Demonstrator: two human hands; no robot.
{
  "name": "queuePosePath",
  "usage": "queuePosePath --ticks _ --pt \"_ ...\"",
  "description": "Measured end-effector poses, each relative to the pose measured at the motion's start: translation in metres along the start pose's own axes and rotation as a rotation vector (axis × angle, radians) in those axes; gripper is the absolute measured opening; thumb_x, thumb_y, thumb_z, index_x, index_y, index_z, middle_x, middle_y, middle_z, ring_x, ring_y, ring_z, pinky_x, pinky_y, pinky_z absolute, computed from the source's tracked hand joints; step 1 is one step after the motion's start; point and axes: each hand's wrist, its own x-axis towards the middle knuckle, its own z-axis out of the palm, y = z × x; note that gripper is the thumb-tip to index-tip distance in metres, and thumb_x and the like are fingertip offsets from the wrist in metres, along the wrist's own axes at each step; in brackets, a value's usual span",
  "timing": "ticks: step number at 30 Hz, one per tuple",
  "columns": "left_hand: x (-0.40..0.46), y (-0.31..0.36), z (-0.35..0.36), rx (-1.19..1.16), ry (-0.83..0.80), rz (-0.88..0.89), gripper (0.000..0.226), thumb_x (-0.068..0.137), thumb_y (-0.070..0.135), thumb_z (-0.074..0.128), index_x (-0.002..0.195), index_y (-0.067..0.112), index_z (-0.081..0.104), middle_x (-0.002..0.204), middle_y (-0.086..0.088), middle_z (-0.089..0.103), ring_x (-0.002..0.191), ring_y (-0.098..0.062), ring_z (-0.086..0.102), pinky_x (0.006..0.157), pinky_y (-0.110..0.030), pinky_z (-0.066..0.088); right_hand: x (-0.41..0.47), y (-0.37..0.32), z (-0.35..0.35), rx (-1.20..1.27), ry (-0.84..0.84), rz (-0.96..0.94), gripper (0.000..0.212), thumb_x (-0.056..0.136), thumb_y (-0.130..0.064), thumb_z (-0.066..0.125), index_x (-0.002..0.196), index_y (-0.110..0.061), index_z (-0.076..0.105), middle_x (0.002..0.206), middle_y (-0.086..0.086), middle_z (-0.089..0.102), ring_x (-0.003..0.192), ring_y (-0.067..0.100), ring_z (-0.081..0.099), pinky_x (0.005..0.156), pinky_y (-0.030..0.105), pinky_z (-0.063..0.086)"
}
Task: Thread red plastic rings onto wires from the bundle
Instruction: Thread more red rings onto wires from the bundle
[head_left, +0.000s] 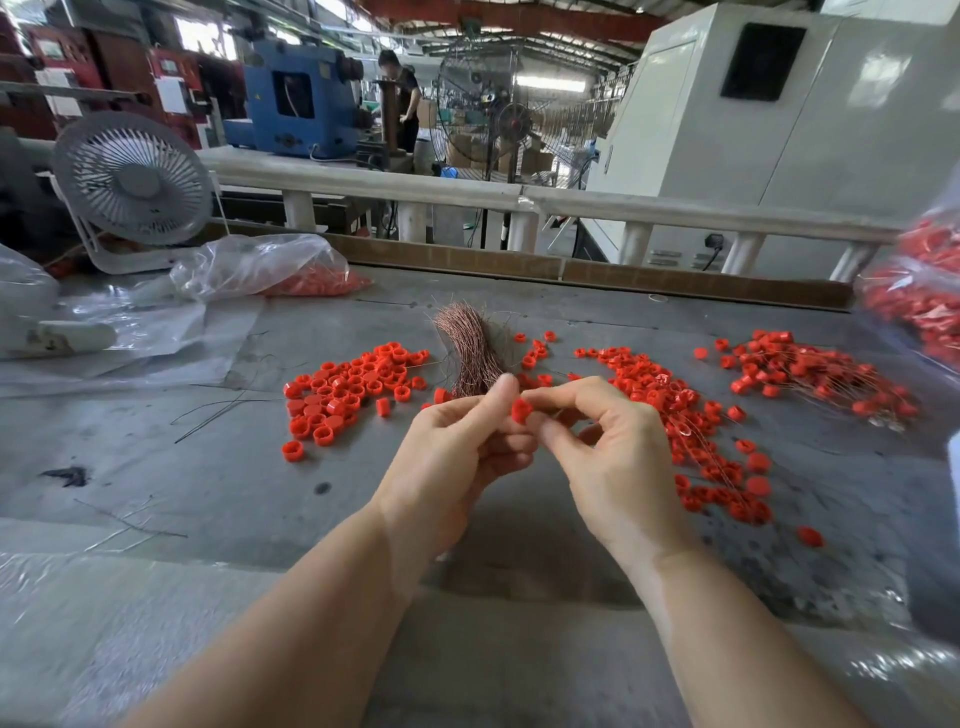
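Observation:
A bundle of thin copper-coloured wires (470, 351) stands up from my left hand (460, 447), whose curled fingers grip its lower end. My right hand (597, 452) pinches one red plastic ring (521, 409) between thumb and forefinger, right beside my left thumb tip. Whether a wire passes through that ring is too fine to tell. A heap of loose red rings (348, 387) lies on the grey table to the left. To the right lie rings with wires in them (675, 410), and a second such pile (810, 376) further right.
The grey table (208, 467) carries clear plastic bags, one with red rings (291, 275) at the back left and another (924, 306) at the right edge. A small white fan (132, 187) stands back left. Stray wires (218, 410) lie on the left. A person stands far behind.

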Motion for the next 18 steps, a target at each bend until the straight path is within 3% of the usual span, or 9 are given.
queuePosePath --ticks 5,10,18 --pt "0.0002 0.0030 -0.0008 -0.111 -0.028 -0.042 0.022 0.077 0.009 0.055 0.068 0.008 0.075 0.063 -0.007 0.068 0.057 -0.012 0.065 0.059 -0.022 0.057 0.0000 0.0013 -0.0017 0.018 0.060 0.024 0.019 0.079 -0.004 0.070 0.083 -0.022 0.071 0.083 -0.007 0.070 0.081 0.002 0.061 0.069 0.006 0.039" --pt "0.0004 0.0013 -0.0014 -0.065 -0.034 0.000 0.015 0.081 -0.001 0.055 0.087 0.002 0.068 0.065 -0.006 0.067 0.056 -0.008 0.062 0.058 -0.019 0.055 0.0006 -0.0009 -0.0013 0.067 0.056 0.037 0.023 0.079 -0.003 0.070 0.082 -0.026 0.069 0.082 -0.009 0.070 0.080 0.001 0.062 0.068 0.007 0.041" --pt "0.0001 0.0005 -0.0019 -0.066 -0.018 0.028 0.018 0.074 0.006 0.061 0.090 0.001 0.067 0.064 -0.006 0.066 0.055 -0.008 0.060 0.058 -0.019 0.054 0.0007 -0.0019 -0.0010 0.135 0.054 0.056 0.030 0.079 -0.001 0.069 0.079 -0.031 0.067 0.076 -0.016 0.068 0.072 -0.005 0.062 0.064 0.005 0.039"
